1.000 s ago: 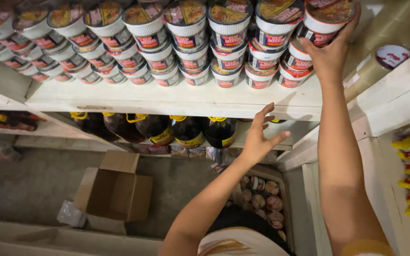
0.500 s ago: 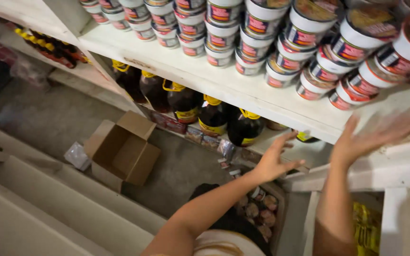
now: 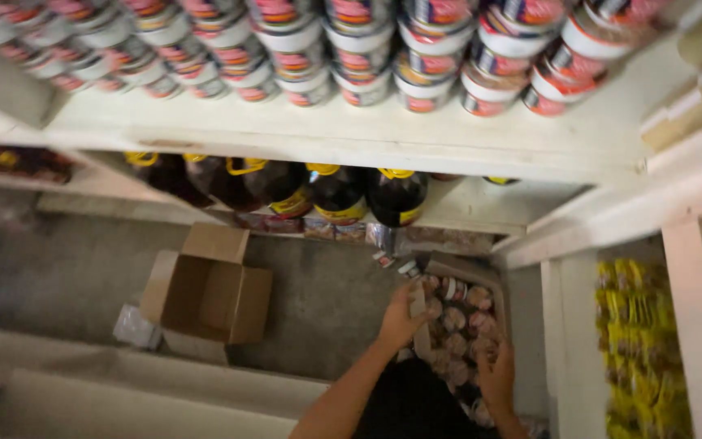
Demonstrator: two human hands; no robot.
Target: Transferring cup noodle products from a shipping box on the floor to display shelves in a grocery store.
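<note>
Low on the floor stands an open cardboard box (image 3: 466, 270) filled with several round lidded cups (image 3: 454, 319). My left hand (image 3: 402, 319) grips the box's left flap (image 3: 418, 313). My right hand (image 3: 497, 375) reaches into the box from the near side, fingers spread over the cups, with nothing seen in its grasp. Above, the white shelf (image 3: 327, 138) carries stacked rows of red-and-white cups (image 3: 416, 77). The picture is blurred.
Dark bottles with yellow caps (image 3: 336, 193) line the lower shelf. An empty open carton (image 3: 209, 297) sits on the grey floor (image 3: 318, 309) to the left. Yellow packets (image 3: 639, 345) fill a white rack at right. A white upright (image 3: 566, 325) stands beside the cup box.
Both hands have come down from the top shelf to the box on the floor. My view has tipped downward, and the left hand has taken hold of the flap.
</note>
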